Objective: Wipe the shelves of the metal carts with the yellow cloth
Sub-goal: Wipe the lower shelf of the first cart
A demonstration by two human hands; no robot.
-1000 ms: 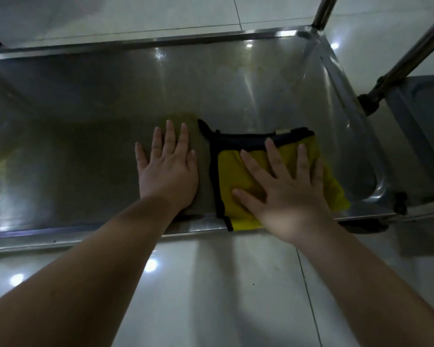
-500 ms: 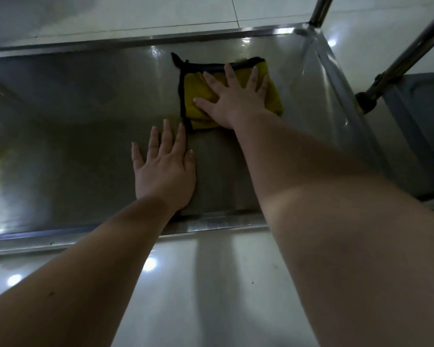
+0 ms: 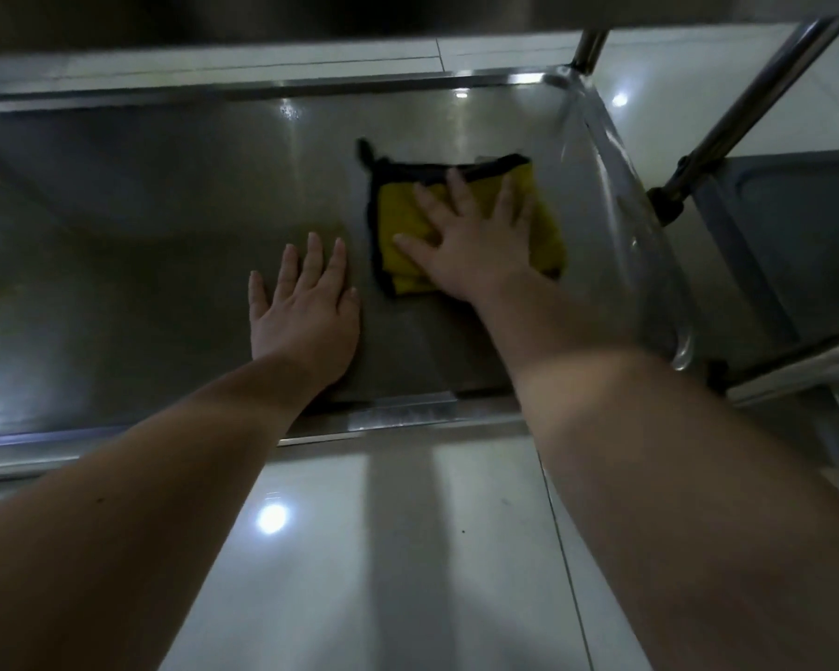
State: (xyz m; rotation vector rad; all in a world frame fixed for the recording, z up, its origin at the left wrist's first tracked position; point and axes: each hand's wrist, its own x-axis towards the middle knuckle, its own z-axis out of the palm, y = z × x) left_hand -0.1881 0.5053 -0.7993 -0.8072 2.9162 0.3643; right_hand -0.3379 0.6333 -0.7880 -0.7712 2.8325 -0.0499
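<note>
Glossy pale tiled floor (image 3: 408, 549), nearest. Stainless-steel rimmed cart shelf (image 3: 141, 244): left hand (image 3: 306, 307) flat on bare metal by the near rim, fingers straight, holding nothing. Just right and farther in: right hand (image 3: 475, 244), fingers spread, pressing the folded black-edged yellow cloth (image 3: 396, 210).

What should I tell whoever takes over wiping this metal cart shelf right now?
Left hand: open, flat on the bare stainless-steel cart shelf, near its front rim.
Right hand: open, fingers spread, pressing the folded yellow cloth with black edging onto the shelf's right part.
Done: wiping is under way here; how much is clean cannot be told.
Left: probably the shelf's left part, and the neighbouring grey metal shelf on the right.
</note>
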